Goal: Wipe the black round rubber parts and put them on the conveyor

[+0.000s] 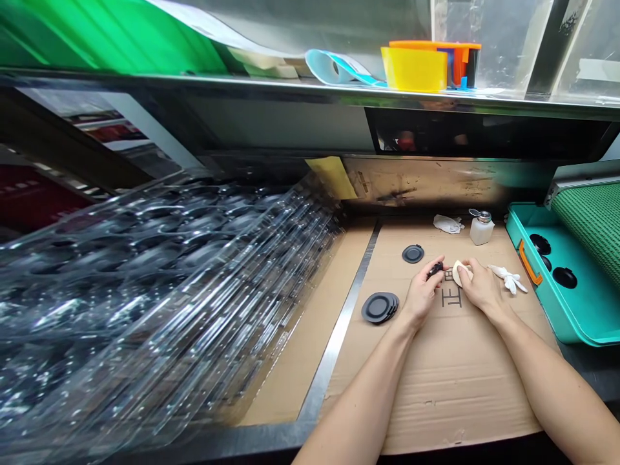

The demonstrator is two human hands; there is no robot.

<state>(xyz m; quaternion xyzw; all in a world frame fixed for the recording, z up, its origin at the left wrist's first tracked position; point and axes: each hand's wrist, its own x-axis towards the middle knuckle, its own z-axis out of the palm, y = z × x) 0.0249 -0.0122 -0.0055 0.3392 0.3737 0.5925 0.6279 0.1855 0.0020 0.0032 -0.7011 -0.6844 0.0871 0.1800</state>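
A black part (436,270) is gripped by the closed fingers of the left hand (423,292), a pale cloth (460,273) by those of the right hand (484,288)

Cardboard-covered workbench (436,400) with stacked black discs (380,307) and dispenser bottle (482,229)

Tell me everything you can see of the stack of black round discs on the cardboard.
The stack of black round discs is a short, slightly offset pile of flat circular pieces, matte dark grey to black, rubber or plastic by the look. The top disc has a raised rim around a recessed centre. The pile lies flat on the cardboard sheet, between the metal strip and the left hand. Only the cardboard touches it; the hand stays apart.
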